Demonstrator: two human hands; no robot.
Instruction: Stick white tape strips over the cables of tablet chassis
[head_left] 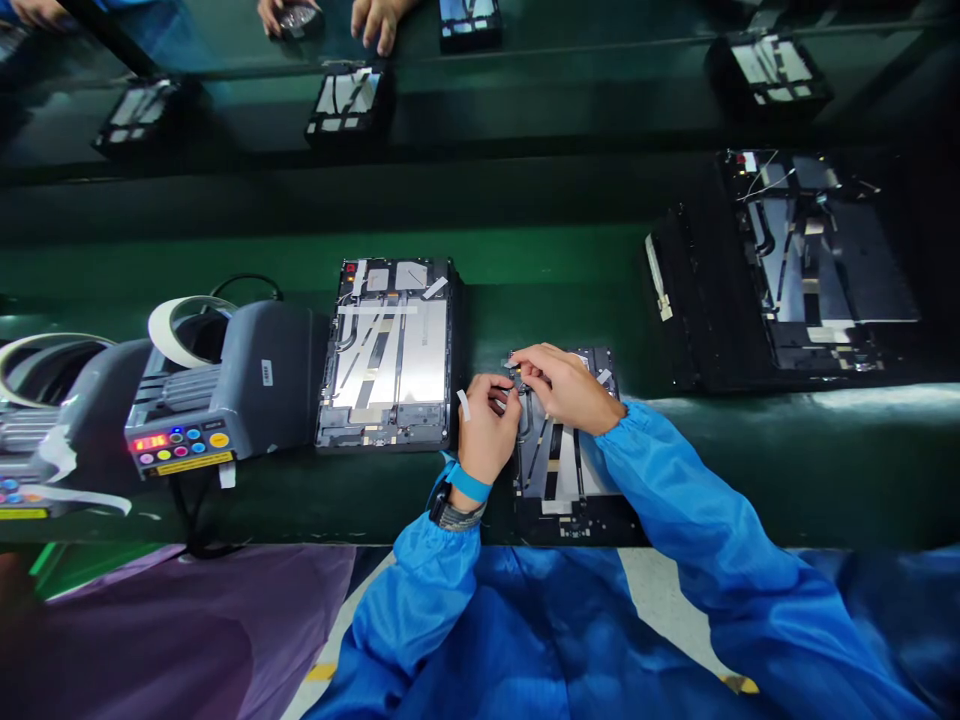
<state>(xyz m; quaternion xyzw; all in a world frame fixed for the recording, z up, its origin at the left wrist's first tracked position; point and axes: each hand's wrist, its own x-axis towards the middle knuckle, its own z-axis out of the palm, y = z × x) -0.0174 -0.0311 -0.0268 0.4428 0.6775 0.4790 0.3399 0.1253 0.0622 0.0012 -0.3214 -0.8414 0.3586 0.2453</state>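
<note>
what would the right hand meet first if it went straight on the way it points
The right hand would likely meet the left hand first, then perhaps the tablet beyond it; depth is unclear.

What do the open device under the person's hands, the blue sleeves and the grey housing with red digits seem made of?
Open device: apparently metal in its middle, smooth, grey and reflective; its dark border may be matte plastic, hard to tell.
Blue sleeves: probably thin synthetic fabric, given the sheen and soft creases.
Grey housing: likely moulded plastic, dull with rounded edges.
</note>
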